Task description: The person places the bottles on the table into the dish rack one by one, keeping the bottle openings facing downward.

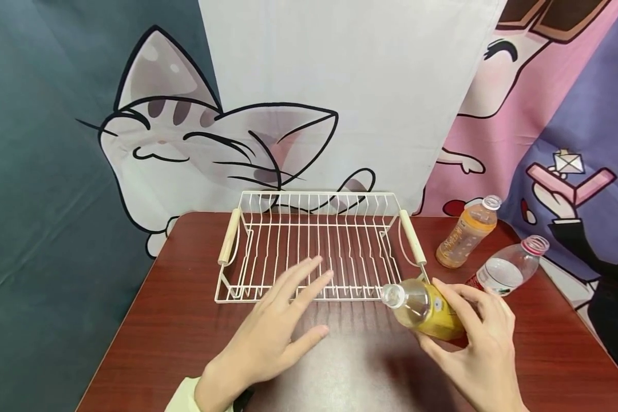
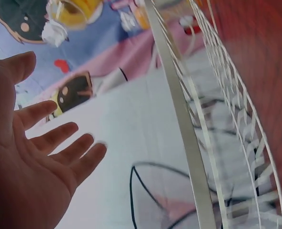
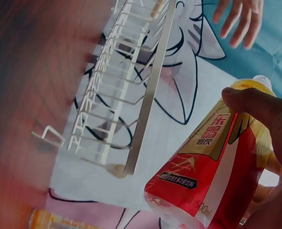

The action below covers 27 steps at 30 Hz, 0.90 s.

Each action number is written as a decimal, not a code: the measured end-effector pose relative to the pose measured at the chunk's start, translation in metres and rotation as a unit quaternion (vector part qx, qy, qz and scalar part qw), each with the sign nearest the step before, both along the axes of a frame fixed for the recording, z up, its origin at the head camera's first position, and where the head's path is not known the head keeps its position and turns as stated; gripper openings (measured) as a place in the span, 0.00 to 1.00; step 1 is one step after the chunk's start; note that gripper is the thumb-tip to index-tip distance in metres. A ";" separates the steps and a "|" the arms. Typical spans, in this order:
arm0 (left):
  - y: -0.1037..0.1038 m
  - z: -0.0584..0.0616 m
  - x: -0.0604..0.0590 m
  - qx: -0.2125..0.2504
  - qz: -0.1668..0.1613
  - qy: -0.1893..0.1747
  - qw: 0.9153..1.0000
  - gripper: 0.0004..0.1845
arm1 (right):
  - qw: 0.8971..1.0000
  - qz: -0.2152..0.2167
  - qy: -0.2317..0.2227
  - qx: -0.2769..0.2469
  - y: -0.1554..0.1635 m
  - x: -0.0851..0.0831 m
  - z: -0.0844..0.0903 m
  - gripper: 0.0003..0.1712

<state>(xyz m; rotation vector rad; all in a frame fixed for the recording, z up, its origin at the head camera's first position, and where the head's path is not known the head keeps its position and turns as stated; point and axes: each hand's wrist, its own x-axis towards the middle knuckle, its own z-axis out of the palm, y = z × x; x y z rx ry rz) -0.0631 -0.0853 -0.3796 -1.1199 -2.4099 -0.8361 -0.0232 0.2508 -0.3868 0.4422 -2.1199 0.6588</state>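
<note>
the right hand grasps a tilted red-and-yellow drink bottle by the front right corner of the white wire rack. the left hand, released, spreads its fingers near the rack's front edge.

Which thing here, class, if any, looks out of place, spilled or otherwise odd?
The clear plastic bottle with a yellow-and-red label is held tilted with no cap visible; that looks odd because any liquid inside could spill. No spill shows on the glossy red-brown table.
</note>
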 end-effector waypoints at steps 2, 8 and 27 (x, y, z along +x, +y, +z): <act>0.007 0.001 0.001 0.006 -0.025 0.006 1.000 0.38 | 1.000 0.007 0.005 0.017 -0.003 0.001 0.000 0.44; 0.026 0.003 0.005 0.009 -0.070 0.015 0.997 0.40 | 0.999 0.027 -0.002 0.044 -0.014 0.003 -0.002 0.42; 0.045 -0.002 0.008 0.035 -0.093 0.034 0.994 0.40 | 0.994 0.062 0.022 0.082 -0.033 0.003 -0.006 0.40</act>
